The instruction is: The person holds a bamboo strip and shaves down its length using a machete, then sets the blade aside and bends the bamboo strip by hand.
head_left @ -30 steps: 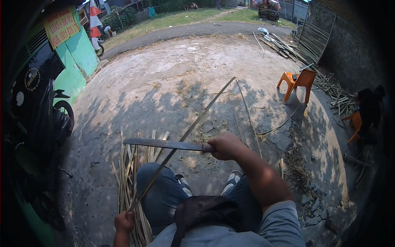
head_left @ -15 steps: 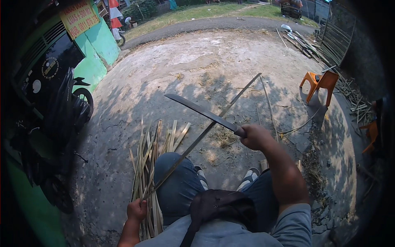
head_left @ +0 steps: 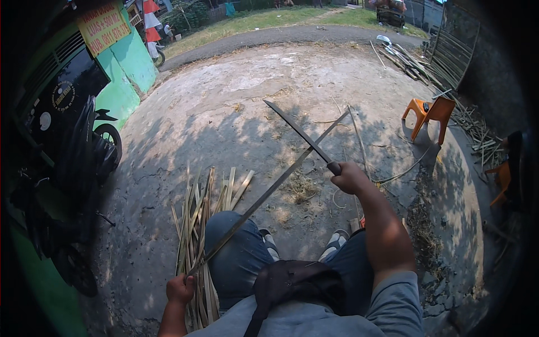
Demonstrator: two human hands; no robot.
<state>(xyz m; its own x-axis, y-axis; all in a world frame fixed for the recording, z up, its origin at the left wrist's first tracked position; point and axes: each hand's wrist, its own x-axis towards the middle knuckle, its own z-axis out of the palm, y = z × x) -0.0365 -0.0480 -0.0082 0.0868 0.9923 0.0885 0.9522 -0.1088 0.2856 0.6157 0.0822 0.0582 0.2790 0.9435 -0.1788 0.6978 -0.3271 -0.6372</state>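
My left hand (head_left: 180, 289), at the lower left, is closed round the near end of a long, thin bamboo strip (head_left: 264, 197). The strip slants up and forward over my left knee, its far end pointing to the far right. In my right hand (head_left: 350, 178) is the dark handle of a machete (head_left: 297, 132), its long blade angled forward and to the left. Blade and strip cross in the strip's far half; whether the edge presses on it I cannot tell. Beside my left leg lies a bundle of split bamboo strips (head_left: 193, 224).
A black motorbike (head_left: 84, 146) stands at the left by a green wall (head_left: 126, 67). To the right are an orange plastic chair (head_left: 438, 115) and a heap of bamboo offcuts (head_left: 480, 132). Long poles (head_left: 412, 64) lie farther back on the concrete ground (head_left: 224, 106).
My right hand has turned the machete so its tip points more forward. The crossing has shifted toward the strip's far end. My left hand keeps its grip, and the whole view has shifted slightly.
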